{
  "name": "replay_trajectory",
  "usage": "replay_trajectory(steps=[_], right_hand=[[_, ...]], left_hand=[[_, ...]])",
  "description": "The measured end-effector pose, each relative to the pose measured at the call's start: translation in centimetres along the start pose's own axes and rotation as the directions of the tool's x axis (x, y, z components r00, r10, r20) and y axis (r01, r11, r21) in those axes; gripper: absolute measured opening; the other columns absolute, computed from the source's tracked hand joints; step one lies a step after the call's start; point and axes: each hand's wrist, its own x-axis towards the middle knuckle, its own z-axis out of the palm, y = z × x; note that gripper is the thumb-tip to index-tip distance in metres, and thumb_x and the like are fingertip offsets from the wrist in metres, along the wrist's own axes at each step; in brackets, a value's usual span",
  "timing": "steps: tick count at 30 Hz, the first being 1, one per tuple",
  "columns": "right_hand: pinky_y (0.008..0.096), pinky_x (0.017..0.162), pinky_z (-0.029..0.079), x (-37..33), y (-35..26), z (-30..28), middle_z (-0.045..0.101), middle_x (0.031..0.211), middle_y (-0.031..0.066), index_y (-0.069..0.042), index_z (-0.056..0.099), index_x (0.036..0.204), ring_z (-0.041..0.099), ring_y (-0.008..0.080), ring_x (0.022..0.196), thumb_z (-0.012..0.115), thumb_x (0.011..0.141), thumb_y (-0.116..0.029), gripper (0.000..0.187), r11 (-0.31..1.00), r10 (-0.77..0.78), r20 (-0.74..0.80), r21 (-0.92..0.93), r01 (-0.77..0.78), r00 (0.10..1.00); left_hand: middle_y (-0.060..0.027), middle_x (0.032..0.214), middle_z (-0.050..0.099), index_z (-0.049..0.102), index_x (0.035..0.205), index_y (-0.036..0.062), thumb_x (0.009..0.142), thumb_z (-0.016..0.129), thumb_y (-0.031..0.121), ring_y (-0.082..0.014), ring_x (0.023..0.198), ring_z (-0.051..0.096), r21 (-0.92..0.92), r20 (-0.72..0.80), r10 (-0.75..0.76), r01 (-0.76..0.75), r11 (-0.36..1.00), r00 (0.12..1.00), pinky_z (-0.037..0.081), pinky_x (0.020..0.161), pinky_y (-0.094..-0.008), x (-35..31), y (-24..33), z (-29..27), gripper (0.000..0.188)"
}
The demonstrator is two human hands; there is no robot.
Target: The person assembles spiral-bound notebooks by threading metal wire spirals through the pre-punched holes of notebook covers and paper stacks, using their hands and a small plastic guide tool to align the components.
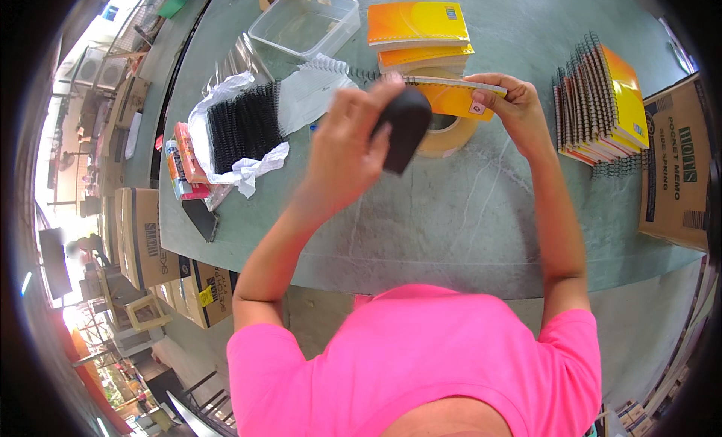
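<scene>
My left hand (347,147) grips a black rounded tool (404,127) and holds it against the edge of a yellow spiral notebook (453,97). My right hand (517,104) pinches the right end of that notebook, keeping it lifted above the grey-green table (466,211). A roll of clear tape (445,133) lies on the table right under the notebook. Loose white pages (312,91) lie just left of my left hand.
A heap of black spiral coils (244,125) on white plastic lies at left. A clear plastic tub (304,22) and stacked yellow notebooks (419,32) sit at the back. Upright spiral notebooks (602,98) and a cardboard box (677,162) stand at right. More boxes (147,241) sit on the floor at left.
</scene>
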Motion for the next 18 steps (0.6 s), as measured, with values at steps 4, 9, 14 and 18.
replay_trajectory(steps=[4,9,14,18], right_hand=[[0.0192,0.066,0.046,-0.3,-0.3,0.5,0.064,0.084,0.0003,0.0,0.066,0.1,0.055,0.0057,0.075,0.064,0.084,-0.007,0.018,0.999,-0.037,0.044,-0.012,0.038,0.998],[0.0193,0.072,0.047,-0.5,0.2,0.4,0.065,0.086,0.0008,0.001,0.066,0.096,0.055,0.0056,0.078,0.064,0.084,-0.007,0.015,0.996,-0.022,-0.022,0.087,0.024,1.0],[0.0221,0.078,0.049,-0.9,0.0,0.7,0.065,0.092,0.0032,0.001,0.065,0.099,0.058,0.0077,0.083,0.066,0.082,-0.007,0.019,0.996,-0.088,-0.012,-0.023,0.088,0.996],[0.0231,0.08,0.05,-0.7,0.8,0.0,0.065,0.094,0.0031,0.0,0.065,0.1,0.059,0.0087,0.086,0.067,0.081,-0.007,0.02,0.997,-0.067,0.034,-0.033,0.068,0.997]], left_hand=[[-0.0085,0.1,0.06,0.059,0.115,0.0067,0.078,0.064,0.004,-0.0225,0.088,0.058,0.101,-0.079,0.041,-0.033,0.994,0.996,0.046,0.077,-0.0322,1.2,-0.8,-0.5,0.038],[-0.0084,0.087,0.056,0.062,0.107,0.0178,0.072,0.067,0.004,-0.0262,0.076,0.059,0.019,-0.251,0.122,-0.121,0.992,0.96,0.05,0.066,-0.0358,2.4,0.5,-1.1,0.037],[-0.0088,0.093,0.062,0.063,0.106,0.0056,0.073,0.068,0.002,-0.0213,0.09,0.061,-0.019,0.299,-0.044,0.052,0.998,0.953,0.048,0.078,-0.0329,-0.3,1.5,0.9,0.033],[-0.0091,0.093,0.062,0.062,0.107,0.0045,0.073,0.068,0.002,-0.0217,0.089,0.061,-0.127,-0.229,-0.115,0.088,0.988,0.967,0.048,0.078,-0.032,2.5,0.4,-0.3,0.034]])
